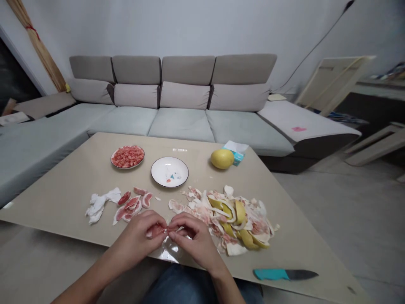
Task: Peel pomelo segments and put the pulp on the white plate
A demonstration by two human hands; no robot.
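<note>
A red pomelo segment (155, 231) is held in my left hand (142, 232), its fingers curled round it near the table's front edge. My right hand (191, 236) pinches at the segment's right end, fingertips meeting those of the left; whether it grips flesh or membrane is too small to tell. Just beyond the left hand lie several unpeeled pomelo segments (131, 205). Beside the right hand spreads a heap of peel and membrane (234, 217). A white plate (170, 162) with a small printed pattern stands beyond both hands.
A plate of red pulp pieces (128, 156) stands at the back left. Crumpled tissue (99, 204) lies at left. A whole yellow pomelo (222, 159) sits by a tissue box (238, 153). A teal-handled knife (284, 274) lies near the front right edge. Behind the table (79, 169) runs a sofa (180, 122).
</note>
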